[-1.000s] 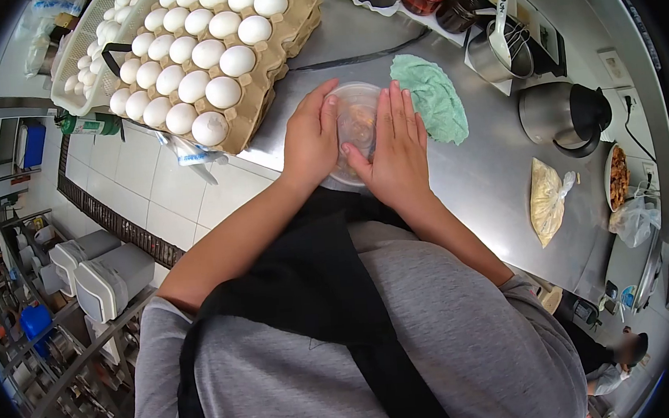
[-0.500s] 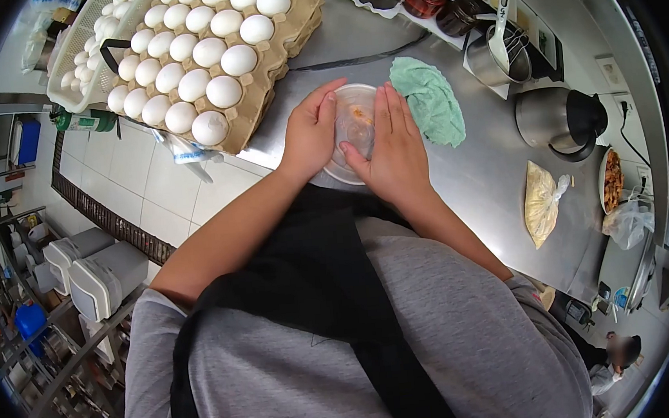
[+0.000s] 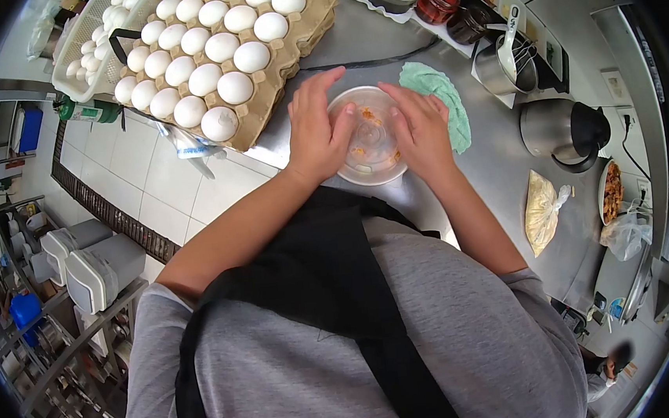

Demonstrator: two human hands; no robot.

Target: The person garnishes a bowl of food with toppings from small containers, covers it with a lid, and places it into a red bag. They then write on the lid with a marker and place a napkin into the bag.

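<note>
A round, clear plastic tub (image 3: 374, 155) with orange food bits showing through it lies on the steel counter in front of my body. My left hand (image 3: 318, 128) is at its left side, fingers stretched and parted, thumb over the edge. At the opposite side, my right hand (image 3: 422, 127) has its fingers extended and slightly bent, with the thumb over the right edge. Neither hand is wrapped round the tub. Just beyond my right fingers lies a crumpled green cloth (image 3: 447, 98), partly behind them.
Cardboard trays of white eggs (image 3: 203, 79) stand at the upper left, beside a white basket of eggs (image 3: 77, 84). On the right are a steel jug (image 3: 552, 129) and a tied bag of yellowish food (image 3: 541, 212). Sauce containers (image 3: 436, 4) line the back. Another person (image 3: 605, 372) is at lower right.
My hands have moved apart, the right one away from the tub's middle to its right side. More of the tub and its orange bits now shows.
</note>
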